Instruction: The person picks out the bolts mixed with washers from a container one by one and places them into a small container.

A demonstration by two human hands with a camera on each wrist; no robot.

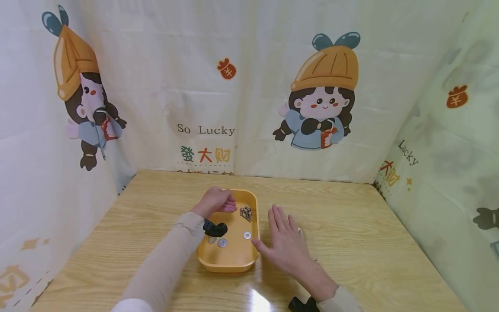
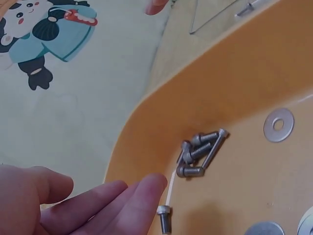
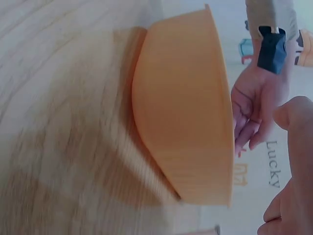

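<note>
A yellow-orange plastic tray [image 1: 230, 268] holds a cluster of socket-head screws [image 1: 246, 213] toward its back right and some flat washers [image 1: 222, 242] nearer the front. My left hand [image 1: 219, 202] is over the tray's back left part, its fingers extended and nothing in them. In the left wrist view, a single screw [image 2: 165, 219] lies right by the fingertips, apart from the clustered screws [image 2: 203, 152]. Beside the tray's right wall, my right hand [image 1: 286, 242] is held flat with fingers straight, its thumb close to the rim; it holds nothing.
A clear, thin-edged transparent piece [image 1: 309, 238] lies on the wooden table [image 1: 351, 242], partly hidden by my right hand. Another screw [image 2: 247, 9] shows near its edge in the left wrist view. A printed curtain [image 1: 257, 104] hangs behind the table.
</note>
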